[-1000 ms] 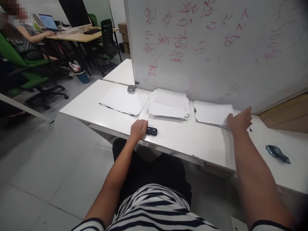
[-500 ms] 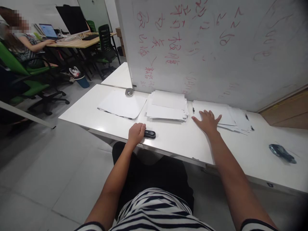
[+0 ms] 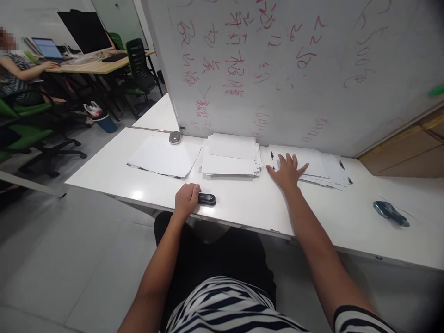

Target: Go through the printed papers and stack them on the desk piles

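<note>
My left hand (image 3: 186, 200) is curled around the end of a black stapler (image 3: 206, 199) lying near the front edge of the white table (image 3: 104, 166). My right hand (image 3: 286, 169) lies flat with fingers spread on the left part of a fanned stack of clipped papers (image 3: 324, 166). A thick pile of white sheets (image 3: 231, 155) sits between the two hands, against the whiteboard (image 3: 277, 69). A single large sheet (image 3: 163, 157) lies to the left.
A small grey round object (image 3: 174, 137) rests at the whiteboard's foot. A dark object (image 3: 390, 212) lies on the table at right. Another person (image 3: 14, 69) sits at a wooden desk (image 3: 93, 64) far left, among green chairs and a bin (image 3: 104, 121).
My right hand has pulled back from the far right end of the clipped stack to its left part and now lies flat there. My left hand stays on the stapler.
</note>
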{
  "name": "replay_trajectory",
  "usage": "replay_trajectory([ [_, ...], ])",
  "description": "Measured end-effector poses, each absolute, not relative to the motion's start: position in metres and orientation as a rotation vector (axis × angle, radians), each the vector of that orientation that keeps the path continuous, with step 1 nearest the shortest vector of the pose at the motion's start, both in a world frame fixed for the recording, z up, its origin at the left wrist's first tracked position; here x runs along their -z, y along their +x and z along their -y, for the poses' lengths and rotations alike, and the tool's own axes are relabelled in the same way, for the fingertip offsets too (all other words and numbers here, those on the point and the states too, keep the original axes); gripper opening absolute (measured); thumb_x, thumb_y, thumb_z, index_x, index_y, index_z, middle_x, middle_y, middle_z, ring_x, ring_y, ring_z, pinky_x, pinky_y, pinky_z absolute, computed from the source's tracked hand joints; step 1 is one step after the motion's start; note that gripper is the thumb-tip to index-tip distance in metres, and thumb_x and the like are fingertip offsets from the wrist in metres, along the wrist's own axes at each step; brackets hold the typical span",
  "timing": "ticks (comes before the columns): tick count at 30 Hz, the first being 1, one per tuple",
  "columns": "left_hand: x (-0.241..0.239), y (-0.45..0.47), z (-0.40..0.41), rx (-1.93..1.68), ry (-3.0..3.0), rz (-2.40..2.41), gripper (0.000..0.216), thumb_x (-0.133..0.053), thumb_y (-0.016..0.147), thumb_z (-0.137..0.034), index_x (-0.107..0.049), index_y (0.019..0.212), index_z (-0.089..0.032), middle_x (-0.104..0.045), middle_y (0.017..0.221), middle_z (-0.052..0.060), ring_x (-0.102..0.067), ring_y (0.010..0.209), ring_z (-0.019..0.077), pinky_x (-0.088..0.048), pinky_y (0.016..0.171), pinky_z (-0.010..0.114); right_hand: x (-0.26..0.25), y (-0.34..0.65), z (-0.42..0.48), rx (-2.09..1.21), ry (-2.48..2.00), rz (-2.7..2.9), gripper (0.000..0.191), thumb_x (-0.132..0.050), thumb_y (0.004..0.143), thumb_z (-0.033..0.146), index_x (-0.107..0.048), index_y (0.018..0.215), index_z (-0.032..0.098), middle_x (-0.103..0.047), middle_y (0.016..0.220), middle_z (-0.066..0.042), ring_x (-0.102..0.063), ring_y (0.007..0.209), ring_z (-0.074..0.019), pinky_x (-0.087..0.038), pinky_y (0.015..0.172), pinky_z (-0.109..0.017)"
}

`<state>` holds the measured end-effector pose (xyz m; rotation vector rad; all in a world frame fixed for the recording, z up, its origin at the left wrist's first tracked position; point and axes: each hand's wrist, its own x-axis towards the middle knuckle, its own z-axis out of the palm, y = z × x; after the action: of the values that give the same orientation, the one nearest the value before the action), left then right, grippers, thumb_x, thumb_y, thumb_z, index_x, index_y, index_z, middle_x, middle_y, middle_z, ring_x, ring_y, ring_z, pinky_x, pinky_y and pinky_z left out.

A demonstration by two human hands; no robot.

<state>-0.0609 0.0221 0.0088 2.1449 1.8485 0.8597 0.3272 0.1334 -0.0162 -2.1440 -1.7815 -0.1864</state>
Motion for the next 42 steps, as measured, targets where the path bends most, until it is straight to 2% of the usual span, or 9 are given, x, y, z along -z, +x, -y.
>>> replay_trajectory([
  [9, -0.01, -0.06, -0.022, -0.851, 2.138, -1.857, 0.043, -0.023, 0.101, -0.038, -0.057, 0.078, -0.024, -0.061, 0.075, 0.003, -0.055, 0.079, 0.0199, -0.04, 0.072, 0.034, 0.019, 0.326, -0.136, 0.21, -2.134, 1.7, 0.053, -0.041, 0.087, 0.04, -0.046, 0.135, 0.018, -0.031, 0.153, -0.016, -0.014, 0.145, -0.0363, 0.002, 0.107, -0.074],
  [15, -0.009, -0.06, -0.023, -0.848, 2.145, -1.865, 0.043, -0.023, 0.101, -0.039, -0.057, 0.078, -0.024, -0.062, 0.076, 0.003, -0.055, 0.079, 0.02, -0.04, 0.073, 0.034, 0.02, 0.331, -0.134, 0.173, -2.094, 1.702, 0.052, -0.04, 0.088, 0.038, -0.046, 0.134, 0.017, -0.031, 0.153, -0.017, -0.015, 0.145, -0.0359, 0.0, 0.108, -0.073],
  [23, -0.008, -0.061, -0.024, -0.858, 2.147, -1.857, 0.043, -0.024, 0.101, -0.038, -0.058, 0.077, -0.024, -0.064, 0.077, 0.003, -0.055, 0.08, 0.0198, -0.039, 0.073, 0.034, -0.016, 0.26, -0.13, 0.041, -1.678, 1.941, 0.049, -0.03, 0.096, 0.042, -0.048, 0.134, 0.017, -0.043, 0.148, -0.013, -0.029, 0.142, -0.0244, -0.022, 0.116, -0.046],
  [28, -0.008, -0.06, -0.024, -0.867, 2.149, -1.872, 0.045, -0.023, 0.101, -0.039, -0.057, 0.077, -0.023, -0.063, 0.077, 0.003, -0.054, 0.08, 0.0192, -0.04, 0.075, 0.033, -0.026, 0.212, -0.162, -0.221, -1.715, 2.155, 0.058, -0.039, 0.095, 0.047, -0.038, 0.144, 0.018, -0.03, 0.157, -0.013, -0.023, 0.146, -0.0299, -0.012, 0.116, -0.058],
  [32, -0.009, -0.059, -0.023, -0.864, 2.134, -1.856, 0.044, -0.023, 0.101, -0.038, -0.057, 0.076, -0.023, -0.063, 0.076, 0.002, -0.054, 0.079, 0.0187, -0.04, 0.074, 0.033, -0.019, 0.204, -0.175, -0.176, -1.733, 2.222, 0.049, -0.042, 0.095, 0.049, -0.053, 0.13, 0.017, -0.054, 0.14, -0.015, -0.047, 0.13, -0.0299, -0.012, 0.114, -0.058],
  [35, -0.01, -0.059, -0.022, -0.855, 2.112, -1.856, 0.044, -0.024, 0.101, -0.038, -0.056, 0.075, -0.022, -0.062, 0.074, 0.002, -0.054, 0.077, 0.0183, -0.039, 0.071, 0.032, -0.014, 0.202, -0.17, 0.082, -1.693, 2.243, 0.04, -0.03, 0.1, 0.034, -0.063, 0.113, 0.014, -0.067, 0.12, -0.015, -0.062, 0.107, -0.0252, -0.019, 0.112, -0.049],
  [37, -0.01, -0.059, -0.022, -0.868, 2.1, -1.859, 0.043, -0.025, 0.101, -0.037, -0.056, 0.075, -0.022, -0.062, 0.074, 0.002, -0.054, 0.077, 0.0182, -0.039, 0.071, 0.032, -0.014, 0.203, -0.165, 0.182, -1.678, 2.255, 0.044, -0.024, 0.1, 0.025, -0.064, 0.11, 0.011, -0.071, 0.106, -0.015, -0.066, 0.094, -0.023, -0.025, 0.108, -0.043],
  [40, -0.009, -0.059, -0.023, -0.9, 2.101, -1.855, 0.043, -0.026, 0.1, -0.037, -0.057, 0.075, -0.022, -0.062, 0.074, 0.002, -0.054, 0.078, 0.0182, -0.039, 0.072, 0.032, -0.019, 0.208, -0.157, 0.183, -1.61, 2.273, 0.042, -0.027, 0.099, 0.024, -0.064, 0.111, 0.01, -0.073, 0.088, -0.012, -0.066, 0.083, -0.0228, -0.032, 0.102, -0.04],
  [42, -0.009, -0.058, -0.023, -0.906, 2.106, -1.85, 0.043, -0.026, 0.101, -0.037, -0.057, 0.075, -0.022, -0.062, 0.074, 0.002, -0.054, 0.078, 0.0182, -0.039, 0.072, 0.032, -0.022, 0.212, -0.148, 0.137, -1.535, 2.256, 0.038, -0.031, 0.097, 0.026, -0.065, 0.11, 0.012, -0.073, 0.093, -0.012, -0.066, 0.089, -0.024, -0.036, 0.098, -0.038],
])
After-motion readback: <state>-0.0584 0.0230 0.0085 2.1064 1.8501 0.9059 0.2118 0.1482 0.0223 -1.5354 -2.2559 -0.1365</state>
